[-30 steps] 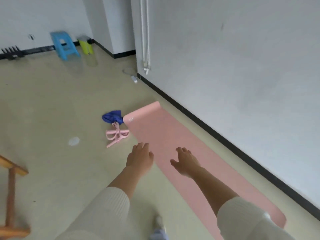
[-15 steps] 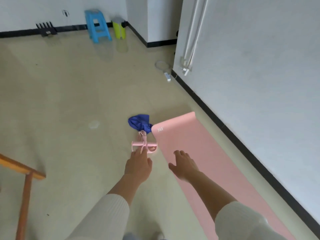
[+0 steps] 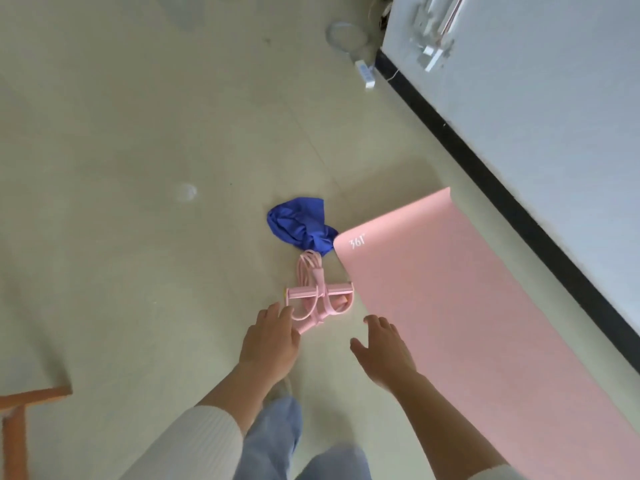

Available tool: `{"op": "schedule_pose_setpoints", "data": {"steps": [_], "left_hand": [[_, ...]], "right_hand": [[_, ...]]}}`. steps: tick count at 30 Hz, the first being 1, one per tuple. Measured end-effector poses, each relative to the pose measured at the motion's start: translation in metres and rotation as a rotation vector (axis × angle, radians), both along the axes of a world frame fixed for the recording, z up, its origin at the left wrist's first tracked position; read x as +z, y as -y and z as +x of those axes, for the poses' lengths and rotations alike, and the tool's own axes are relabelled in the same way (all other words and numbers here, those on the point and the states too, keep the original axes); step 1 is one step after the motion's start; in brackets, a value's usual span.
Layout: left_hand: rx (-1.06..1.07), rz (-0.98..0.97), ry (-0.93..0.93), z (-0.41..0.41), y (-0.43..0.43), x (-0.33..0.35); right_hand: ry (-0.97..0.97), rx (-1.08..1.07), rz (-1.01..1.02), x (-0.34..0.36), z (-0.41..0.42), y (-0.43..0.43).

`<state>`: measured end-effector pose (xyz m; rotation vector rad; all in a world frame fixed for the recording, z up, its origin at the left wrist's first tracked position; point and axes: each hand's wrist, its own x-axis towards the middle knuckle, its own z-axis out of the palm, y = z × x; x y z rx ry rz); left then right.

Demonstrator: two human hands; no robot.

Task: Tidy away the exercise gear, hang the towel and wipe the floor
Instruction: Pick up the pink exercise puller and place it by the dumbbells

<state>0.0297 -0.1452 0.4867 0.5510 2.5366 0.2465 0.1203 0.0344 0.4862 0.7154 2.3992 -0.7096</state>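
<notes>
Bare floor (image 3: pixel 138 168) left; towel (image 3: pixel 299 225), mat (image 3: pixel 467 306) crowd puller (image 3: pixel 317 296).

One mark can be read: a white print (image 3: pixel 357 242) of "361" with a small degree-like sign after it. It stands on the pink yoga mat (image 3: pixel 450 306), close to the far left corner and slightly aslant, just inside the short end edge.

Mat (image 3: pixel 467 306) on floor (image 3: pixel 138 168) along wall (image 3: pixel 554 98), right side — towel (image 3: pixel 301 225) at its far left corner, pedal puller (image 3: pixel 317 296) just before towel, beside mat's left edge; power strip (image 3: pixel 365 72) far behind.
</notes>
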Motion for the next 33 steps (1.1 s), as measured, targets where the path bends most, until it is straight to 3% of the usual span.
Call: {"op": "schedule_pose_setpoints", "data": {"steps": [11,17,21,25,33], "left_hand": [[-0.121,-0.002,-0.021,-0.061,-0.006,-0.303],[-0.212,0.015,-0.181,-0.092,-0.019,-0.424],[-0.229,0.078,-0.264,-0.115,-0.029,-0.474],[-0.231,0.078,-0.284,-0.123,-0.027,-0.503],[-0.264,0.121,-0.324,-0.124,-0.032,-0.482]], "right_hand": [[0.172,0.055,-0.008,-0.289,-0.052,-0.017],[0.071,0.118,0.089,-0.417,-0.076,-0.04],[-0.026,0.185,0.213,-0.472,-0.104,-0.057],[0.032,0.243,0.321,-0.504,-0.118,-0.063],[0.04,0.394,0.412,-0.479,-0.115,-0.067]]}}
